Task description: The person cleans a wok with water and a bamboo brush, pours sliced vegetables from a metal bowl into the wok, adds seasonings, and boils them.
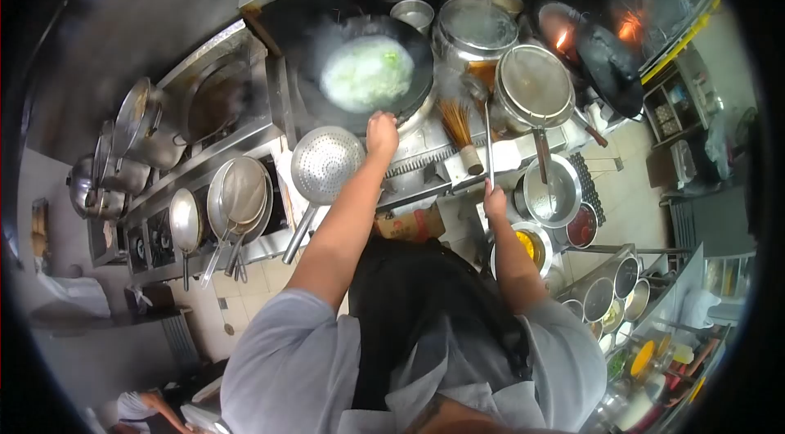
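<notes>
My left hand (pixel 383 135) is closed at the near rim of a large black wok (pixel 315 86). Pale, steaming liquid with bits of green food (pixel 368 74) fills the wok's bottom. In my right hand (pixel 495 202) is the long metal handle of a ladle (pixel 489 143); its bowl end lies near the pots, partly hidden by steam. A bamboo wok brush (pixel 458 131) stands between the wok and the ladle. Just left of my left forearm rests a perforated metal strainer (pixel 327 164) with its handle toward me.
Lidded or strainer-topped pots (pixel 536 82) stand right of the wok. Flames (pixel 562 40) burn beside another dark wok (pixel 609 66) at far right. Pans (pixel 186 221) sit on the left stove. Bowls (pixel 552 188) and an ingredient rack (pixel 630 303) are to the right. Another person (pixel 151 407) is at lower left.
</notes>
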Motion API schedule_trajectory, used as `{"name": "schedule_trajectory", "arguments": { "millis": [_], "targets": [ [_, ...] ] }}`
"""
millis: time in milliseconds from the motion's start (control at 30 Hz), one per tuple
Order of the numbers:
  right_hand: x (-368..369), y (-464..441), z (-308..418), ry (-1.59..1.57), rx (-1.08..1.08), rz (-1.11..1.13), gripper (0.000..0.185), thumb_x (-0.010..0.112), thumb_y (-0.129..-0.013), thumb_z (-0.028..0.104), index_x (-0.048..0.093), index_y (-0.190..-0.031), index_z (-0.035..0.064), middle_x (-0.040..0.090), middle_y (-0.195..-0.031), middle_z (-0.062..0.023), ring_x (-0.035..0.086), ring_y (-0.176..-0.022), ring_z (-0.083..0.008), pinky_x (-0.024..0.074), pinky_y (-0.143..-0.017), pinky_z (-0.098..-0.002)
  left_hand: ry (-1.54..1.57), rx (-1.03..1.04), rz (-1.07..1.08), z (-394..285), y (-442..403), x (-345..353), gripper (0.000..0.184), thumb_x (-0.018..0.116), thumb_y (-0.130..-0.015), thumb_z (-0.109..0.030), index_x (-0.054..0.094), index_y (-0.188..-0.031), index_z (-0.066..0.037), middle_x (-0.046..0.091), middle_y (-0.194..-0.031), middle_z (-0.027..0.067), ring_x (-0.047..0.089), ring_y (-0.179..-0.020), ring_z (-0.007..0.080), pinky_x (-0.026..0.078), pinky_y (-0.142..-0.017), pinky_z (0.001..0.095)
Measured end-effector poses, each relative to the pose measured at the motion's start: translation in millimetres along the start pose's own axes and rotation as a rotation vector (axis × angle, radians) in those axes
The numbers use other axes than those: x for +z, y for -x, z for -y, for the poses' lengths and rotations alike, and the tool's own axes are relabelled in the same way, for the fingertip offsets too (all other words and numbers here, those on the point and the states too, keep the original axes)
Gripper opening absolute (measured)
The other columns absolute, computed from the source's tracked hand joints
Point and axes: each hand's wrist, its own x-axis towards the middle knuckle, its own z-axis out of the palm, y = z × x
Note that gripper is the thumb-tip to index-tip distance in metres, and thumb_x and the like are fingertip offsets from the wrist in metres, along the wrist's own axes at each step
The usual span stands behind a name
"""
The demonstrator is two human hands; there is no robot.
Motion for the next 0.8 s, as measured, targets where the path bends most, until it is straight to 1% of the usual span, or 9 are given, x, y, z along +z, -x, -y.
{"name": "schedule_trajectory", "arguments": {
  "millis": [33, 133, 233, 333, 433, 500, 567, 667, 800],
  "targets": [
    [9.3, -5.6, -12.4, 0.073, -0.084, -0.065, 0.072, 0.043, -0.103, 0.061, 0.064, -0.094, -0.0082, 0.066, -0.093, -0.0372, 0.065, -0.092, -0.0547, 0.0514, -0.080, -0.0578, 0.023, 0.029, 0.008, -11.3, 3.5, -15.6, 0.014, 0.066, -0.089, -0.009, 0.075, -0.097, -0.001, 0.068, -0.099, 0.0255, 0.066, -0.095, 0.0435, 0.052, -0.084, 0.0511],
    [6.6, 1.9, -10.8, 0.037, -0.055, -0.040, 0.072, 0.043, -0.103, 0.060, 0.064, -0.094, -0.0083, 0.066, -0.091, -0.0365, 0.065, -0.090, -0.0545, 0.0518, -0.079, -0.0570, 0.073, 0.056, 0.059, -14.6, 9.2, -29.5, 0.013, 0.066, -0.090, -0.009, 0.075, -0.096, -0.001, 0.068, -0.099, 0.0254, 0.066, -0.094, 0.0443, 0.052, -0.085, 0.0514],
    [-0.5, 9.2, 1.1, 0.026, -0.040, -0.017, 0.071, 0.043, -0.104, 0.059, 0.064, -0.095, -0.0082, 0.067, -0.090, -0.0361, 0.065, -0.090, -0.0544, 0.0517, -0.080, -0.0573, 0.104, 0.024, 0.066, 3.4, 7.4, -5.4, 0.013, 0.065, -0.090, -0.008, 0.075, -0.095, -0.002, 0.069, -0.098, 0.0249, 0.066, -0.095, 0.0448, 0.051, -0.086, 0.0513],
    [-9.0, -4.0, 10.9, -0.067, 0.097, 0.090, 0.075, 0.043, -0.102, 0.062, 0.064, -0.097, -0.0097, 0.065, -0.097, -0.0392, 0.064, -0.099, -0.0540, 0.0497, -0.087, -0.0580, 0.048, 0.000, 0.026, -7.6, 8.7, -12.7, 0.013, 0.065, -0.091, -0.010, 0.074, -0.094, -0.001, 0.068, -0.101, 0.0253, 0.066, -0.095, 0.0443, 0.051, -0.087, 0.0521],
    [-5.6, 6.8, 5.2, -0.035, 0.027, 0.048, 0.076, 0.043, -0.102, 0.062, 0.065, -0.096, -0.0101, 0.067, -0.091, -0.0370, 0.068, -0.084, -0.0508, 0.0541, -0.078, -0.0551, 0.107, 0.023, 0.000, -19.0, 11.0, -32.9, 0.013, 0.065, -0.091, -0.010, 0.074, -0.094, -0.001, 0.068, -0.101, 0.0252, 0.066, -0.096, 0.0441, 0.051, -0.086, 0.0515],
    [-16.3, 17.0, 20.8, -0.024, 0.006, 0.050, 0.076, 0.043, -0.102, 0.062, 0.065, -0.098, -0.0106, 0.067, -0.091, -0.0369, 0.068, -0.084, -0.0509, 0.0544, -0.077, -0.0547, 0.109, 0.035, 0.057, -6.2, 3.8, -22.0, 0.013, 0.064, -0.092, -0.010, 0.074, -0.096, -0.003, 0.068, -0.102, 0.0249, 0.066, -0.097, 0.0434, 0.052, -0.086, 0.0504],
    [-27.9, 26.2, 36.6, -0.062, 0.084, 0.099, 0.075, 0.043, -0.102, 0.061, 0.065, -0.099, -0.0103, 0.067, -0.092, -0.0370, 0.067, -0.089, -0.0528, 0.0533, -0.080, -0.0562, -0.009, -0.056, 0.098, 13.6, 3.7, 7.5, 0.013, 0.064, -0.093, -0.011, 0.075, -0.096, -0.003, 0.068, -0.101, 0.0240, 0.067, -0.097, 0.0428, 0.053, -0.085, 0.0500],
    [-1.6, 1.3, -2.9, 0.019, -0.054, -0.001, 0.073, 0.046, -0.102, 0.060, 0.066, -0.100, -0.0102, 0.066, -0.098, -0.0387, 0.064, -0.100, -0.0551, 0.0501, -0.087, -0.0582, 0.068, -0.018, 0.011, 5.0, 1.1, -0.2, 0.013, 0.065, -0.093, -0.011, 0.075, -0.095, -0.003, 0.069, -0.101, 0.0234, 0.067, -0.097, 0.0422, 0.052, -0.086, 0.0498],
    [-4.4, 8.3, 4.1, -0.012, 0.005, 0.014, 0.072, 0.047, -0.102, 0.059, 0.066, -0.099, -0.0104, 0.066, -0.098, -0.0388, 0.063, -0.100, -0.0552, 0.0497, -0.086, -0.0585, 0.037, 0.019, 0.045, 5.0, 7.8, -5.2, 0.014, 0.066, -0.092, -0.011, 0.076, -0.096, -0.001, 0.070, -0.102, 0.0226, 0.067, -0.098, 0.0413, 0.052, -0.088, 0.0488]
  ]
}}
